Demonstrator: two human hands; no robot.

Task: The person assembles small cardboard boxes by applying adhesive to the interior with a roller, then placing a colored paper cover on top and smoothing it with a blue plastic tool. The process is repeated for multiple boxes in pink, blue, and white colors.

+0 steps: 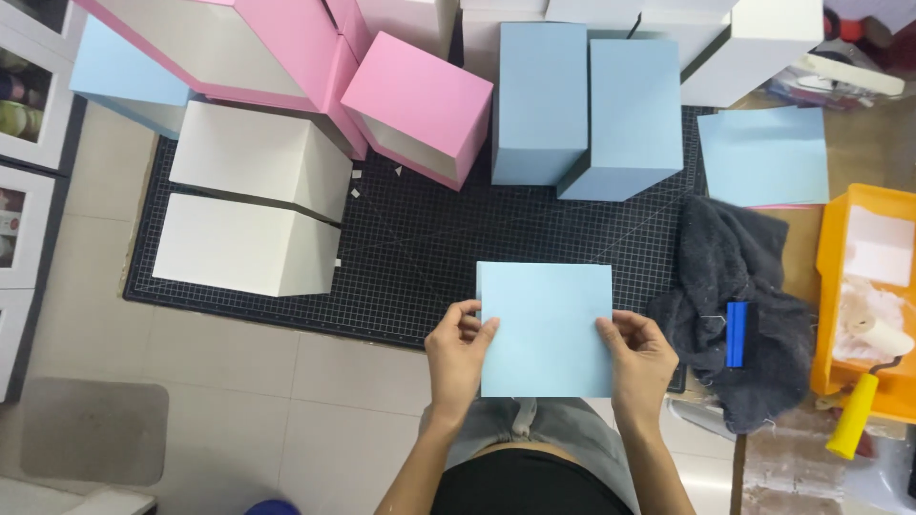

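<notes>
I hold a light blue paper sheet [546,327] flat above the near edge of a black gridded cutting mat [429,248]. My left hand [459,353] pinches the sheet's left edge. Along its right edge, my right hand [639,358] grips it with thumb on top. Both hands are low in the head view, in front of my lap.
White boxes [248,205] stand on the mat's left, pink boxes [415,100] at the back, two blue boxes [587,105] behind the sheet. At right lie a dark cloth [730,277] with a blue tool [736,334], more blue sheets [763,157], and an orange tray [863,286] with a yellow-handled roller [859,405].
</notes>
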